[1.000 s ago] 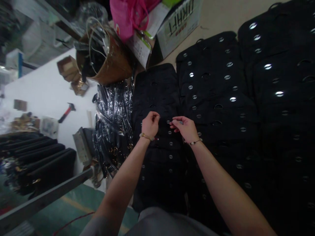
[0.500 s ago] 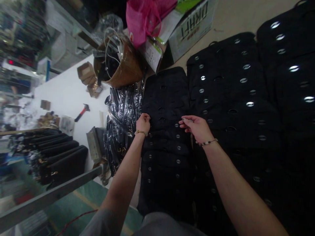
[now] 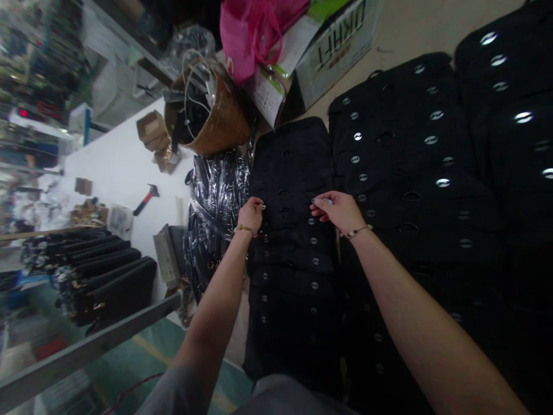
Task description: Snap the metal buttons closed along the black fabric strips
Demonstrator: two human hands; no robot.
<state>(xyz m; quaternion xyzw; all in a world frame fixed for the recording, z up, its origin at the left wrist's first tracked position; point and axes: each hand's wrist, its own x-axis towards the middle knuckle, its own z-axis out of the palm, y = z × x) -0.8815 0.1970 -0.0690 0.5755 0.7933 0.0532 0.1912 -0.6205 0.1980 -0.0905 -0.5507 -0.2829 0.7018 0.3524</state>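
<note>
Black fabric pieces lie overlapped in a long row before me, with small round silver metal discs along both sides. At the row's left edge, my left hand is closed, its fingertips pinched at a small silver disc. My right hand is over the row's right edge, thumb and finger pinched on a small metal piece, with more shiny metal showing in the palm. More black pieces with silver discs lie on the right.
Plastic-wrapped black straps adjoin the row's left side. Beyond are a brown bucket, a pink bag and a printed carton. A hammer and small cardboard boxes lie on the white table.
My right hand has moved slightly up and left, further over the row's right edge. My left hand stays at the left edge, with a disc now clearer at its fingertips.
</note>
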